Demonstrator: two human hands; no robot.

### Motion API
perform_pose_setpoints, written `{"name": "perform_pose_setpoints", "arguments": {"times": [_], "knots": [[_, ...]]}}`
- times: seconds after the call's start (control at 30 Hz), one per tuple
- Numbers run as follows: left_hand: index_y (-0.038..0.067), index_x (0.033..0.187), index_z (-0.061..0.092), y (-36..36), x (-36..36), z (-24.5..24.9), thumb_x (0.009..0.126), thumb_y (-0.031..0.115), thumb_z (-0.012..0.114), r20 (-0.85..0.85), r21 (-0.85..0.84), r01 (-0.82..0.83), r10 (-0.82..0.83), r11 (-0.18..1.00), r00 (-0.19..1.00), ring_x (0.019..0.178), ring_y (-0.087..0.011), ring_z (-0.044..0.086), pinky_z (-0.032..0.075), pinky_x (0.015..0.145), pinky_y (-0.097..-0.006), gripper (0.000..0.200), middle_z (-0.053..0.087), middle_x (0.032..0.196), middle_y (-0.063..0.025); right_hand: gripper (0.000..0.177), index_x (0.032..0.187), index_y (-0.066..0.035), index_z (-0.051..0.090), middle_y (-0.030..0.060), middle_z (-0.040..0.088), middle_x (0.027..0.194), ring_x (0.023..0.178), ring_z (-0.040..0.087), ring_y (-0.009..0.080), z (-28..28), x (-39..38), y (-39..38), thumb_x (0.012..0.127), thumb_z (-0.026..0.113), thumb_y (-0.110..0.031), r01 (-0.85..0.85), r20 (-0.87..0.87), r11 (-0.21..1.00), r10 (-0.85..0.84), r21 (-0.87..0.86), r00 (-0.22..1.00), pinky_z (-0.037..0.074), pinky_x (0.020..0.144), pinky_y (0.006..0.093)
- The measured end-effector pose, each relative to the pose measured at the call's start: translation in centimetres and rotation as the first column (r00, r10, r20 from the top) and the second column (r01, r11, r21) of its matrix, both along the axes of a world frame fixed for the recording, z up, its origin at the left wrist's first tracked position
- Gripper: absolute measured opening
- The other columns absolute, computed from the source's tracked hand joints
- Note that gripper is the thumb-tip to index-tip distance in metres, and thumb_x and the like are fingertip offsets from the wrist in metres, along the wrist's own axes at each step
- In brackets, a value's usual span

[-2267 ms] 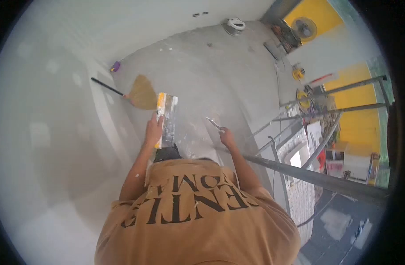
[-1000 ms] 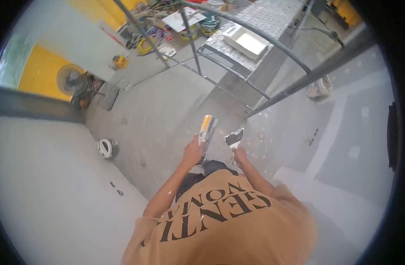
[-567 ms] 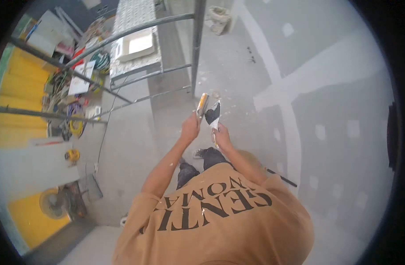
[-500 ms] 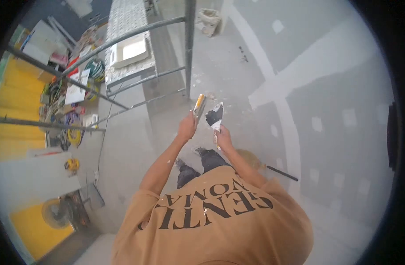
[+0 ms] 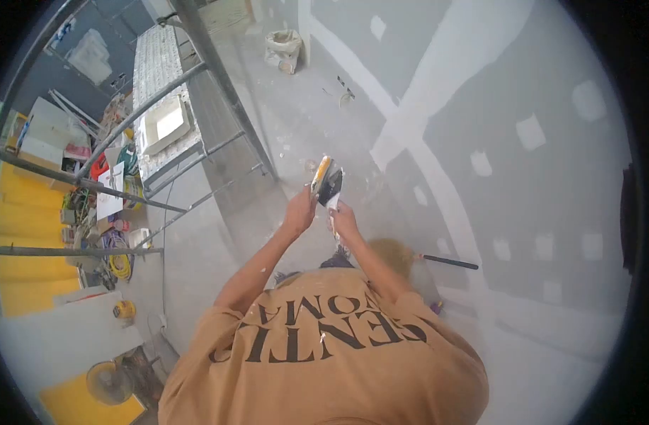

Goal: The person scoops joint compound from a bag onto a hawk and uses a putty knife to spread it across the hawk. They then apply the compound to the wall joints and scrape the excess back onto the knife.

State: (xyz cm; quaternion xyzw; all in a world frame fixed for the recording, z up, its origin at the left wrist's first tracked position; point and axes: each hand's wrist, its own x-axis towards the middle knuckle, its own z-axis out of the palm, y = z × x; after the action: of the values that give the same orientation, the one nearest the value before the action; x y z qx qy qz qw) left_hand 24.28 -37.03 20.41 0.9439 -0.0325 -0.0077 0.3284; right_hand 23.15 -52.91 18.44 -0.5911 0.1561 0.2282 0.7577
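My left hand (image 5: pixel 300 210) is closed round a wide blade tool with a yellow-orange strip (image 5: pixel 322 172), held up in front of me. Close on its right, my right hand (image 5: pixel 344 219) grips the whitish handle of a putty knife (image 5: pixel 331 188) with a dark, smeared blade. The two tools overlap in the view, the knife's blade against or just beside the wide tool; whether they touch is hard to tell. White smears mark the handle and the blade edges.
Scaffold rails (image 5: pixel 232 99) stand at the left, beside a speckled platform (image 5: pixel 156 67) bearing a white tray (image 5: pixel 166 126). Patched grey wallboard (image 5: pixel 466 142) rises at the right. A whitish bag (image 5: pixel 282 51) sits on the floor. A black-handled pole (image 5: pixel 448 262), cluttered tools and a fan (image 5: pixel 110 382) also show.
My hands have come closer together, bringing the putty knife's blade up to the wide tool. The view has shifted, so the scaffold and bag appear further left.
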Motion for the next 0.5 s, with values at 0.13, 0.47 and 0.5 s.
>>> {"name": "perform_pose_setpoints", "arguments": {"times": [0.13,0.47,0.5], "knots": [[-0.004,0.120,0.047,-7.3,4.2,-3.6,0.097,0.018,0.052,0.101,0.073,0.172,-0.179,0.982,0.979,0.087,-0.0444,0.063,0.050,0.073,-0.0538,0.032,0.063,0.095,-0.0263,0.012,0.098,-0.003,0.058,0.0021,0.049,0.069,0.053,0.048,0.0117,-3.8,6.4,-5.5,0.091,0.048,0.000,0.035,-0.036,0.999,-0.034,0.021,0.999,0.038,0.042,0.0288],[-0.001,0.125,0.049,-0.2,-0.1,-3.3,0.096,0.016,0.053,0.066,0.085,0.264,-0.270,0.961,0.961,0.094,-0.0436,0.061,0.050,0.076,-0.0510,0.034,0.061,0.101,-0.0242,0.017,0.100,-0.002,0.058,0.0044,0.054,0.072,0.054,0.052,0.0127,-4.9,3.1,-0.3,0.089,0.045,0.000,-0.016,-0.102,0.980,0.037,0.200,0.994,0.043,0.043,0.0288],[-0.001,0.127,0.049,-5.9,4.5,-5.7,0.097,0.016,0.052,0.090,0.103,0.243,-0.253,0.964,0.963,0.094,-0.0423,0.061,0.051,0.076,-0.0506,0.035,0.062,0.101,-0.0235,0.017,0.100,-0.002,0.058,0.0044,0.054,0.072,0.054,0.052,0.0127,-7.0,6.6,-6.3,0.089,0.045,0.000,0.001,-0.097,0.978,0.019,0.208,0.995,0.043,0.043,0.0288]]}}
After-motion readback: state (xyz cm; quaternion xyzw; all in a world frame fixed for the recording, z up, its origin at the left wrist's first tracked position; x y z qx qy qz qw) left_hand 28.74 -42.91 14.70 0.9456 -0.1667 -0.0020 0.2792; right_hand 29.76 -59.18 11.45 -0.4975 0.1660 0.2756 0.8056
